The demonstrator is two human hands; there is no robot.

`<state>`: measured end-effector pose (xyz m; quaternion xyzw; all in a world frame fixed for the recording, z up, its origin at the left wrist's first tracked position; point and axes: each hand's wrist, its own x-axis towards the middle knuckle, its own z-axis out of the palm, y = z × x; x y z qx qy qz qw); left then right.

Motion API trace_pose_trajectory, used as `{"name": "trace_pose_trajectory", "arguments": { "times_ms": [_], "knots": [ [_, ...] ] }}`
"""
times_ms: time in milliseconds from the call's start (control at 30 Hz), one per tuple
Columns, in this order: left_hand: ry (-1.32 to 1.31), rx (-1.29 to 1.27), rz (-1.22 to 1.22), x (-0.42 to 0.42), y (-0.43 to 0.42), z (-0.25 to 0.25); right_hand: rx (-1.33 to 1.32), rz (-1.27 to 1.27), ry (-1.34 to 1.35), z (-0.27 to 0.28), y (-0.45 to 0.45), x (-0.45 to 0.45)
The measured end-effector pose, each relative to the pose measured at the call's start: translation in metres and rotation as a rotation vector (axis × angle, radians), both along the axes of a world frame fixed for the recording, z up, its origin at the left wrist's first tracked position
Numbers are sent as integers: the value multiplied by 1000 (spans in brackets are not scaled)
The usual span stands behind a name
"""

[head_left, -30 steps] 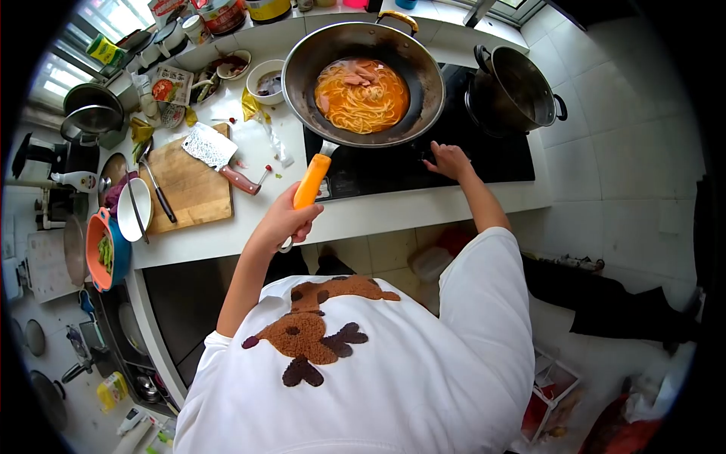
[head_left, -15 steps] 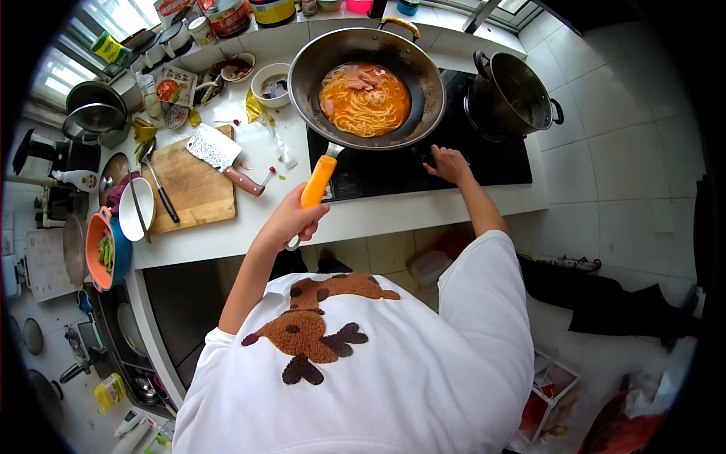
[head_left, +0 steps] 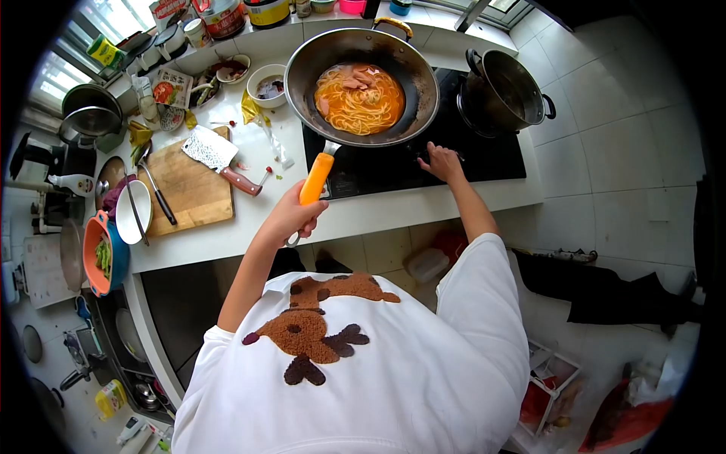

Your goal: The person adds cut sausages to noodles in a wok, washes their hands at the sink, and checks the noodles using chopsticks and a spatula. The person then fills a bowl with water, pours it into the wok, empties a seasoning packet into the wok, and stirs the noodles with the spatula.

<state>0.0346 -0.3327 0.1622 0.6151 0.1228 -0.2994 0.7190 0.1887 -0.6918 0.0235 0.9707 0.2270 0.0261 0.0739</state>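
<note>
The white worktop (head_left: pixel 484 200) carries a black hob (head_left: pixel 363 172); the left hand (head_left: pixel 291 215) grips the wok's orange handle (head_left: pixel 316 179); the right hand (head_left: pixel 443 163) is at the hob's front, whether gripping cannot be told; the wok (head_left: pixel 302 85), containing noodles (head_left: pixel 360 110), is over the hob's left side, essentially unmoved, indicating steady support.
</note>
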Motion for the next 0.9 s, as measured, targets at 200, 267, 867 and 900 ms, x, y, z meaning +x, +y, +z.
{"name": "trace_pose_trajectory", "arguments": {
  "times_ms": [200,267,867,900],
  "knots": [
    [1,0,-8,0,0,0,11,-45,-5,-4,1,0],
    [1,3,-8,0,1,0,12,-68,-1,-5,2,-1],
    [-62,27,-48,2,3,-3,-25,-325,-9,-1,18,-13],
    [-23,-32,-12,2,3,-4,-32,-402,-75,2,26,-18]
  ]
}}
